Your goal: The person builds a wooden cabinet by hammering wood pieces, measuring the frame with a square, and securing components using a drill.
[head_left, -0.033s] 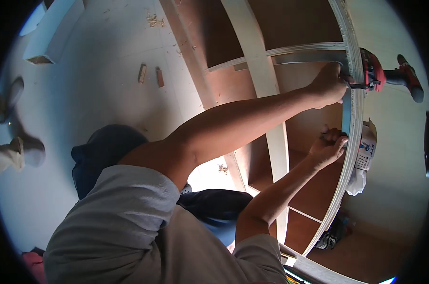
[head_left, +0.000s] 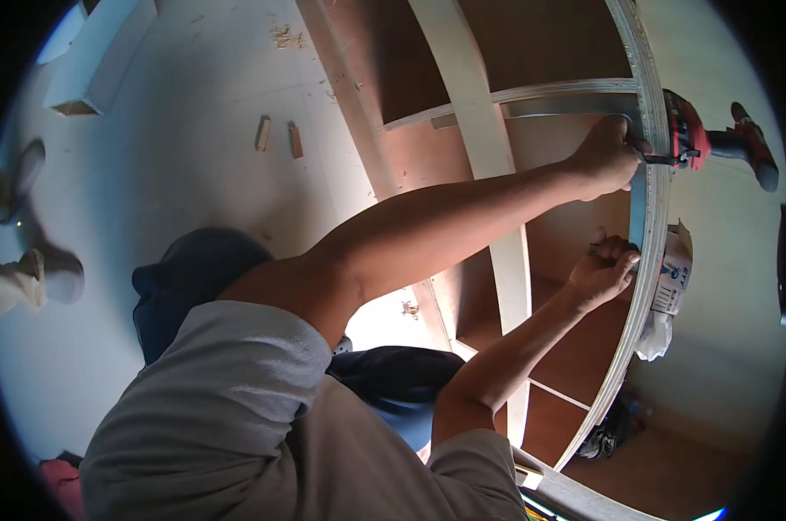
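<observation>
My left hand (head_left: 608,156) is closed at the inner side of a long curved-looking plywood edge (head_left: 656,187), beside a dark bar (head_left: 662,160) that crosses the edge. What its fingers grip is hidden. Lower along the same edge, my right hand (head_left: 603,276) has curled fingers, with the thumb against the board; anything pinched there is too small to make out. A bluish-grey strip (head_left: 638,208) runs along the board between both hands. Just past the edge from my left hand lies a red and black cordless power tool (head_left: 688,130).
A pale wooden slat (head_left: 473,104) crosses the cabinet frame under my forearms. Beyond the edge are a printed carton (head_left: 673,273) and a white plastic bag (head_left: 655,337). Two small wood offcuts (head_left: 263,134) and shavings (head_left: 286,36) lie on the floor. Another person's shoe (head_left: 63,276) shows at left.
</observation>
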`<state>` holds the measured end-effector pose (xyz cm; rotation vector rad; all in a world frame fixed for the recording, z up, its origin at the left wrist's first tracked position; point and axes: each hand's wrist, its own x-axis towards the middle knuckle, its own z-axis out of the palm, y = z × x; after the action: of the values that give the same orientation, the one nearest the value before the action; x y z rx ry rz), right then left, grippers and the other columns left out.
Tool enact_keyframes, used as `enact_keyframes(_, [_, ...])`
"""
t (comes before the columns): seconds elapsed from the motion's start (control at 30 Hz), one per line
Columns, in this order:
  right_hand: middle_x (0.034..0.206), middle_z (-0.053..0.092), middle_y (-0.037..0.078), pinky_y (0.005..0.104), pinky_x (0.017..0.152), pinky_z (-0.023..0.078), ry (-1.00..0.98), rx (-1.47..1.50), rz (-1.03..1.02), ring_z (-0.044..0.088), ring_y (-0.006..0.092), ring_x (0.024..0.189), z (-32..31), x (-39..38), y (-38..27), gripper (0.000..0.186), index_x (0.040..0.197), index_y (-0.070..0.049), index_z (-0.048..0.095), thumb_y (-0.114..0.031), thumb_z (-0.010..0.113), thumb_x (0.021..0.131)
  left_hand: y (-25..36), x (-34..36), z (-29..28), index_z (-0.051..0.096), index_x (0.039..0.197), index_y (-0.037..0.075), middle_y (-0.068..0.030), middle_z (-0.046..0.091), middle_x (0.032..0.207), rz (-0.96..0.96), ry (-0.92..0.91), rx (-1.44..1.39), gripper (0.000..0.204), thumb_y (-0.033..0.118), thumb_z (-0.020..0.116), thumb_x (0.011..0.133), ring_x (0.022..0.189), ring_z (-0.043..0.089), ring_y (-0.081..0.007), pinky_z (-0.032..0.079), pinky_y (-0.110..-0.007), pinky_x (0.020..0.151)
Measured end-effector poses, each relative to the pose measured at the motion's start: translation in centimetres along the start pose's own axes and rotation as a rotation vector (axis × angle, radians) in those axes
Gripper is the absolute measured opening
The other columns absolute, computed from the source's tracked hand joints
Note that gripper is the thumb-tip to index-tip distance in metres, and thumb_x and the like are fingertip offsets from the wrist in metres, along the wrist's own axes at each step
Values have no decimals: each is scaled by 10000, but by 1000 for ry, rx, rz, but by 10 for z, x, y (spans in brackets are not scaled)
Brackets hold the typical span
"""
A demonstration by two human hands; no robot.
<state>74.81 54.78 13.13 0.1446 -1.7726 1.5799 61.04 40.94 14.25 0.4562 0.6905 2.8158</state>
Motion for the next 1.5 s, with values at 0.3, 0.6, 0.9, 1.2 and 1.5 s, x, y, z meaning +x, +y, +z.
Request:
enact_keyframes(0.3, [691, 427, -39, 322, 629, 411, 23, 37, -1, 401, 112, 664, -2, -2, 4, 290, 803, -130, 593, -374, 730, 883, 14, -7, -3, 593, 1002, -19, -114, 619, 905, -142, -31, 68, 166, 141, 600, 957, 754, 649, -198, 594, -324, 616])
enact_keyframes(0.6, [679, 476, -1, 403, 676, 523, 77, -56, -32, 456, 134, 645, -5, -4, 7, 310, 840, -91, 567, -368, 635, 961, 8, -5, -4, 602, 1007, -9, -95, 638, 952, -125, -9, 6, 179, 151, 629, 931, 797, 649, -161, 596, -321, 608])
enact_keyframes(0.9, [708, 578, 34, 505, 765, 579, 46, -53, -40, 542, 150, 642, -5, -4, 2, 296, 921, -71, 596, -362, 632, 962, 8, -5, -4, 643, 1018, 17, -57, 646, 920, -168, -60, -48, 222, 207, 697, 917, 668, 653, -145, 609, -291, 604])
enact_keyframes(1.2, [636, 427, -23, 320, 599, 426, 129, 9, -42, 410, 110, 582, 4, -7, 3, 252, 855, -130, 543, -334, 624, 979, 10, -5, -2, 626, 952, 16, -42, 618, 868, -184, -40, -52, 185, 186, 694, 926, 668, 656, -142, 624, -289, 601])
enact_keyframes(1.5, [652, 453, -17, 304, 581, 415, 86, 112, -29, 432, 116, 595, 5, -13, 0, 274, 850, -132, 564, -367, 661, 951, 4, -4, -5, 615, 906, 53, -27, 590, 842, -226, -27, -77, 185, 210, 713, 916, 637, 630, -138, 619, -300, 601])
